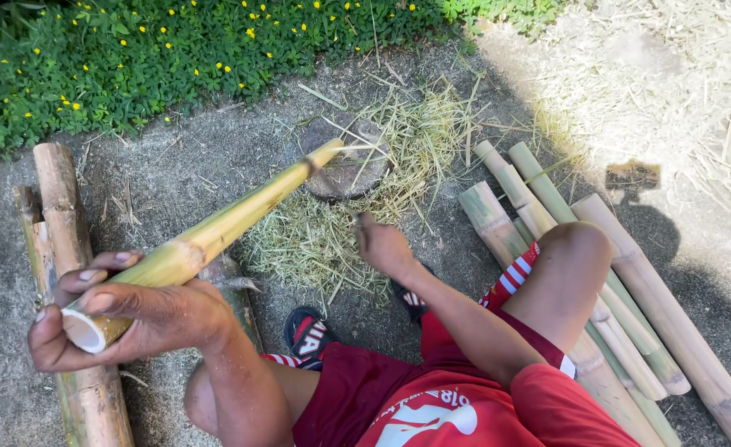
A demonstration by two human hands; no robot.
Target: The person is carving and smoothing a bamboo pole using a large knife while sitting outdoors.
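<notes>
Left hand: the left hand [125, 319] is wrapped tight round the near, hollow cut end of a bamboo pole [216, 232], thumb over the top, fingers curled under.
Right hand: the right hand [382, 244] is closed round something slim, probably a blade or its handle; too little of it shows to tell which.
Pole position: the bamboo pole slants up and away from the left hand, and its far tip rests on the wooden block [345, 161].
Pole look: yellow-green skin, smooth, with a dark node ring near the tip; the near end is pale inside and thin-walled.
Step in hand: judged from the grip and the shavings, the pole is being steadied on the block for trimming or splitting at its far end.
Next move calls for: a firm left-hand hold so the tip stays seated on the block, and the right hand brought onto the tip squarely.
Around the block: a heap of dry shavings [324, 232] lies just beside it, toward the person.
Right of the block: cut bamboo lengths [630, 290] lie bundled, under the knee.
Left of the block: brown old poles [59, 215] lie well apart.
</notes>
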